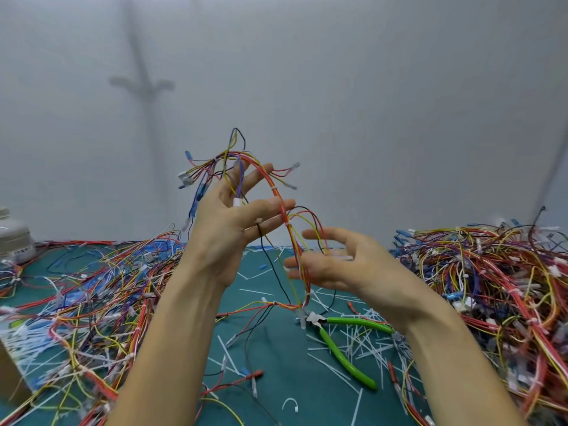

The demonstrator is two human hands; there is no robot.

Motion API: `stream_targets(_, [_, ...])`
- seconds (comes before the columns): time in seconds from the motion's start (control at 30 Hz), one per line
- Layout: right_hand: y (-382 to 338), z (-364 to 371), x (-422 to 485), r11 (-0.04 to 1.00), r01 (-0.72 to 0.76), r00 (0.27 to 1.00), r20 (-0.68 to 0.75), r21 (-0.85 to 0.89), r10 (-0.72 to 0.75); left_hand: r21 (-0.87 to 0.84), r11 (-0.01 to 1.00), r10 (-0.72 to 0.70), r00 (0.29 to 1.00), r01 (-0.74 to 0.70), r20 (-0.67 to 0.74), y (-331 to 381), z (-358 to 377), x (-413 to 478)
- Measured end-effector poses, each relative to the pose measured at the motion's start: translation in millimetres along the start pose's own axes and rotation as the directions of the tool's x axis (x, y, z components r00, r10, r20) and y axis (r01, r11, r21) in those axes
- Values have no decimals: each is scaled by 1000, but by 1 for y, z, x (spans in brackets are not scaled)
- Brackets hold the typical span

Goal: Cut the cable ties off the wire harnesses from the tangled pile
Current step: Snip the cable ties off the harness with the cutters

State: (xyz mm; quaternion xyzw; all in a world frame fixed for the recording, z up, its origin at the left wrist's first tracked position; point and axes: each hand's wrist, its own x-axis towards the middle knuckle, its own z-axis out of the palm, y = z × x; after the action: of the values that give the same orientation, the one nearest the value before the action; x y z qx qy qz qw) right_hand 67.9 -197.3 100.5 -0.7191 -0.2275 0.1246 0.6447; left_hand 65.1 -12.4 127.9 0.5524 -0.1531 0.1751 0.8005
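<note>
My left hand (227, 229) is raised above the table, fingers spread, with a wire harness (278, 198) of red, yellow, black and purple wires draped over and between them. White cable ties (286, 224) still ring its red bundle. My right hand (335, 259) is lower and to the right, palm up and fingers apart, touching the hanging wires without gripping them. The harness's lower end reaches the green mat. Green-handled cutters (344, 355) lie on the mat below my right hand, held by neither hand.
A tangled pile of harnesses (491, 281) fills the right of the table; another spread of wires (92, 290) covers the left. Cut white tie pieces (362, 342) litter the green mat (276, 364). A white container (13, 238) stands far left, a cardboard box edge (9, 376) at lower left.
</note>
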Motion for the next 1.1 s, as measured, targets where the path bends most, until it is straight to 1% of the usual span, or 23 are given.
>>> stream_targets(0.03, [1,1,-1,997,-8,1000,28,-73,10,-16,1000,1,1000,-1,-11,0,-1,1])
stream_targets(0.07, [2,2,-1,995,-1,1000,31,-102,4,-32,999,1,1000,-1,-18,0,-3,1])
stream_targets(0.1, [2,3,0,996,13,1000,16,-85,-12,-53,999,2,1000,-3,-23,-1,-3,2])
stream_targets(0.2, [4,6,2,998,43,998,-57,44,-41,-127,992,-4,999,-1,-42,-3,-5,4])
stream_targets(0.37, [2,1,3,986,126,985,-134,113,-111,-291,955,-89,992,60,-87,-4,-9,7])
stream_targets(0.47, [4,0,6,983,113,978,-191,144,-84,-346,936,-115,987,70,-113,-4,-8,7])
stream_targets(0.53, [6,-2,5,995,72,986,-157,63,-61,-374,926,-104,988,53,-117,-3,-7,7])
stream_targets(0.63, [10,-4,2,984,-29,998,47,-176,38,-386,922,-74,992,29,-101,1,-6,7])
stream_targets(0.67, [11,-3,1,970,-48,994,82,-239,69,-386,922,-65,993,21,-103,2,-6,7])
stream_targets(0.7, [12,-2,2,959,-50,993,85,-277,76,-386,922,-60,992,12,-110,2,-6,7])
stream_targets(0.73, [13,0,3,960,-42,996,64,-278,62,-387,922,-58,991,6,-121,2,-6,7])
stream_targets(0.8, [12,2,5,981,-18,1000,-19,-192,15,-387,922,-65,987,3,-148,2,-6,8])
stream_targets(0.87, [10,1,6,999,19,992,-123,-50,-25,-389,921,-88,978,9,-188,1,-8,9])
stream_targets(0.97, [7,-4,8,975,113,961,-271,190,-58,-458,889,-145,960,20,-240,0,-15,12])
stream_targets(1.03, [5,-6,8,942,154,947,-317,298,-55,-514,857,-182,953,32,-244,-1,-18,13])
stream_targets(1.1, [3,-6,7,906,175,946,-322,385,-46,-553,832,-212,949,50,-234,-3,-19,13])
